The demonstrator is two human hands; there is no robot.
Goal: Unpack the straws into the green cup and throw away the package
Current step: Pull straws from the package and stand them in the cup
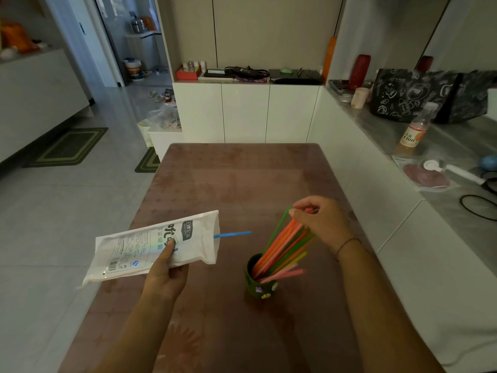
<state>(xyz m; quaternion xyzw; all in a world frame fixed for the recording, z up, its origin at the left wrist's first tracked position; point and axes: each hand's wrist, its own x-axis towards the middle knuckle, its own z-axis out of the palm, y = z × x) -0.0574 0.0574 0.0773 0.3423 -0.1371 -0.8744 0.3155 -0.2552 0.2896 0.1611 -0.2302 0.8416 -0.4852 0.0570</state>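
Note:
A dark green cup (256, 288) stands on the brown table (231, 189) and holds a bundle of coloured straws (285, 249) that lean up to the right. My right hand (320, 220) pinches the top ends of those straws above the cup. To the left, my left hand (165, 273) grips a white plastic straw package (150, 246) held roughly level over the table's left edge. A single blue straw (232, 234) pokes out of the package's open right end.
A white counter on the right carries a bottle (414, 130), a dark patterned bag (414, 95), a pink cup (359, 97) and cables. White cabinets stand behind the table. A white bin (144, 131) with a plastic bag sits on the floor at the far left of the table.

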